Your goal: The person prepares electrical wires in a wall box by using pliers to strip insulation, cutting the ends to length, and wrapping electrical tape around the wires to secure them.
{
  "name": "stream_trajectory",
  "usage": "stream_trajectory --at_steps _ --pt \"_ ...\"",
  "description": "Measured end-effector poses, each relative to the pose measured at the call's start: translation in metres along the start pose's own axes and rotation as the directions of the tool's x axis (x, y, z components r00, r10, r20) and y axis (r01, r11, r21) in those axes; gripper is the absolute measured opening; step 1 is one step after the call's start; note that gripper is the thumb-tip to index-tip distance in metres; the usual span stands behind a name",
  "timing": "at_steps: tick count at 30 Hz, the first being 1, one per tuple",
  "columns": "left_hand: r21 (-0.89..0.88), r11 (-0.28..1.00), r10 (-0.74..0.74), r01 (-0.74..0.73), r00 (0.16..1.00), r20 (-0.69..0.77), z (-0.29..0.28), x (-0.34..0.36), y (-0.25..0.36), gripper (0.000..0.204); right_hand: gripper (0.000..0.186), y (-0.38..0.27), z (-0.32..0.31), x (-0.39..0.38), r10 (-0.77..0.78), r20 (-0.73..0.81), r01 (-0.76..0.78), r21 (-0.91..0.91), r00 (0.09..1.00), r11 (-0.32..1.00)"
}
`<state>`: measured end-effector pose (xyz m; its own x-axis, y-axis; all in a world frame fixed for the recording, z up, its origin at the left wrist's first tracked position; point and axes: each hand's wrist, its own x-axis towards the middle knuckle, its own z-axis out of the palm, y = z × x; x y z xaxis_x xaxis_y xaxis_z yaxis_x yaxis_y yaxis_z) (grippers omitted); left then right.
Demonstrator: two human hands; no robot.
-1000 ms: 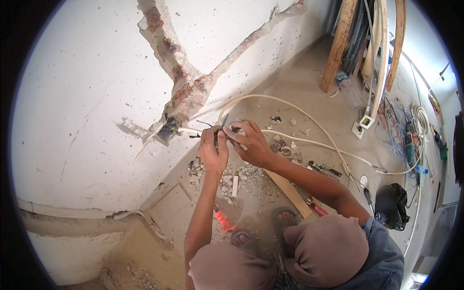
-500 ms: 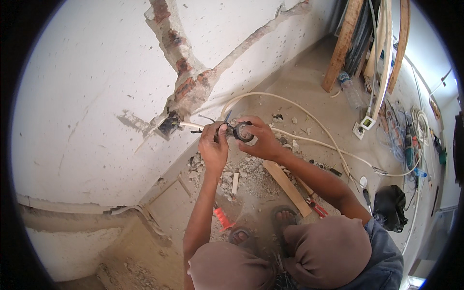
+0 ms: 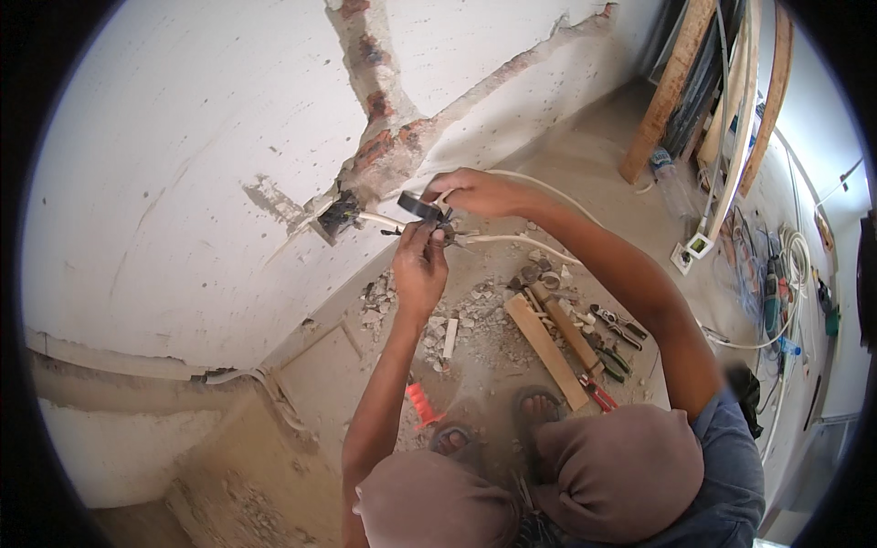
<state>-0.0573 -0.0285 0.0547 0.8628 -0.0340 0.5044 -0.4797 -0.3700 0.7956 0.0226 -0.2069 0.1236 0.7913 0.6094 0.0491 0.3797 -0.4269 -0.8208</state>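
Note:
In front of the chased wall, my left hand (image 3: pixel 421 269) pinches the joined ends of a white cable (image 3: pixel 382 221), with dark wire ends sticking out near the fingertips. That cable runs out of a wall box cavity (image 3: pixel 340 217) with dark wires inside. Just above the left fingertips, a roll of black electrical tape (image 3: pixel 418 205) is tilted on edge. My right hand (image 3: pixel 480 194) is closed, its fingertips at the far side of the roll and seeming to grip it. A second length of white cable (image 3: pixel 525 241) leads off to the right from the joint.
Rubble (image 3: pixel 480 315) covers the floor below my hands. Wooden pieces (image 3: pixel 546 352), pliers (image 3: pixel 619 326) and a red-handled tool (image 3: pixel 422 405) lie near my feet. Planks (image 3: pixel 671 91) lean at the far right, beside a plastic bottle (image 3: pixel 671 183) and coiled cable (image 3: pixel 795 242).
My right hand has moved up and over, away from me, and the tape roll has shifted left and upward, above the left fingertips. The left hand still pinches the joint. The view has shifted slightly.

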Motion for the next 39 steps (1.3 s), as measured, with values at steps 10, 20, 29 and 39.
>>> stream_trajectory --at_steps 10,20,29,39 --pt "0.121 0.991 0.056 -0.049 0.997 -0.057 0.001 0.002 -0.006 0.014 0.024 -0.012 0.021 -0.054 -0.237 -0.086 0.097 -0.741 0.968 0.665" --pt "0.156 0.988 0.03 -0.019 0.997 -0.066 0.006 0.003 -0.017 0.014 0.053 -0.028 0.011 -0.012 0.146 0.092 -0.139 -0.077 0.985 0.987" --pt "0.192 0.98 -0.028 0.053 0.991 -0.132 0.0 -0.021 0.006 0.03 0.047 0.014 0.0 0.0 0.261 -0.054 -0.245 0.209 0.964 0.947" --pt "0.126 0.973 -0.189 0.194 0.981 -0.05 0.0 -0.004 -0.016 0.032 0.036 0.011 -0.003 0.0 0.066 0.073 -0.069 0.047 0.995 0.996"
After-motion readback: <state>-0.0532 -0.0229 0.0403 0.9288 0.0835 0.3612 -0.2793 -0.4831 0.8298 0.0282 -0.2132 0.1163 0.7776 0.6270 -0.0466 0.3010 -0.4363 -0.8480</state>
